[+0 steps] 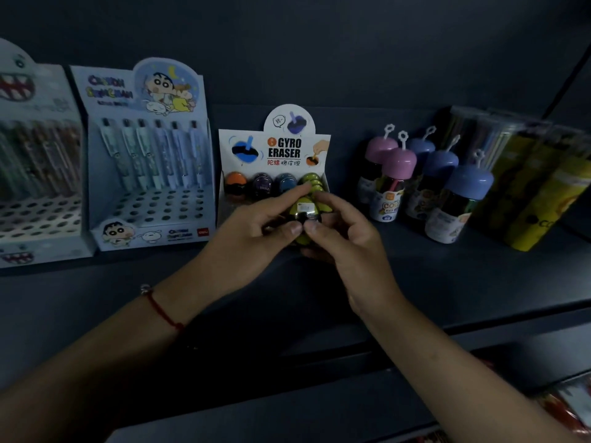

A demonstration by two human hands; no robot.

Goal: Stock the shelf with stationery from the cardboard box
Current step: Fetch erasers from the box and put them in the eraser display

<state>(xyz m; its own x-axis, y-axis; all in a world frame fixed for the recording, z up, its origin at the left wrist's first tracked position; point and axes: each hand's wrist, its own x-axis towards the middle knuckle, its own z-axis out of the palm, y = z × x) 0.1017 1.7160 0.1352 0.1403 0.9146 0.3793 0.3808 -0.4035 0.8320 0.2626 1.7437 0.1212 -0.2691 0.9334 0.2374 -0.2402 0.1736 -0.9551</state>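
Observation:
A white "Gyro Eraser" display box [275, 148] stands on the dark shelf [415, 276], holding orange, purple, blue and yellow-green erasers in rows. Both hands meet at its right front corner. My left hand [256, 231] and my right hand [342, 231] together pinch a yellow-green gyro eraser [302, 211] with a small white label, just in front of the green row. Fingers cover the eraser's lower part. The cardboard box is out of sight.
A Crayon Shin-chan pen display [150, 161] and another pen display [35, 174] stand to the left. Capped jars with purple and blue lids [422, 187] and yellow tubes [537, 199] stand to the right. A lower shelf edge [479, 362] runs below.

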